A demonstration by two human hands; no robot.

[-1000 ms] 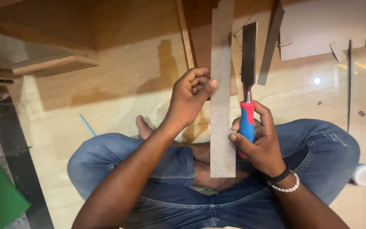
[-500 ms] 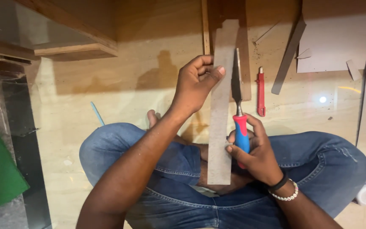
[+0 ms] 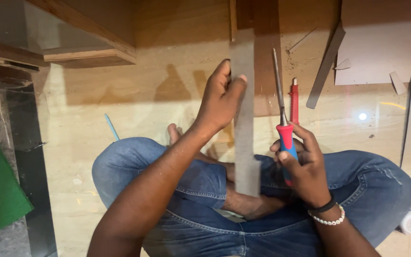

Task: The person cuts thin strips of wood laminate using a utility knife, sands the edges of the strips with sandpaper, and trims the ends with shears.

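Grey strip [image 3: 245, 119] — long, flat and narrow — stands nearly upright in the left hand [image 3: 220, 102], whose fingers wrap one edge while the thumb presses the face, so the grip is closed on it a little above its middle. Below the grip the strip runs down to the crossed legs in blue jeans [image 3: 200, 185]; its lower end is blurred and where it rests cannot be made out. Above the grip it overlaps a dark wooden board [image 3: 262, 28], and its top end is hard to separate from that board.

Just beside the strip, the right hand [image 3: 305, 171] is wrapped tight around the red-and-blue handle of a chisel [image 3: 281, 119] — the palm hides most of the handle, and the thin blade points up away from the fist. Beyond the blade a red utility knife [image 3: 294, 102] lies on the floor.
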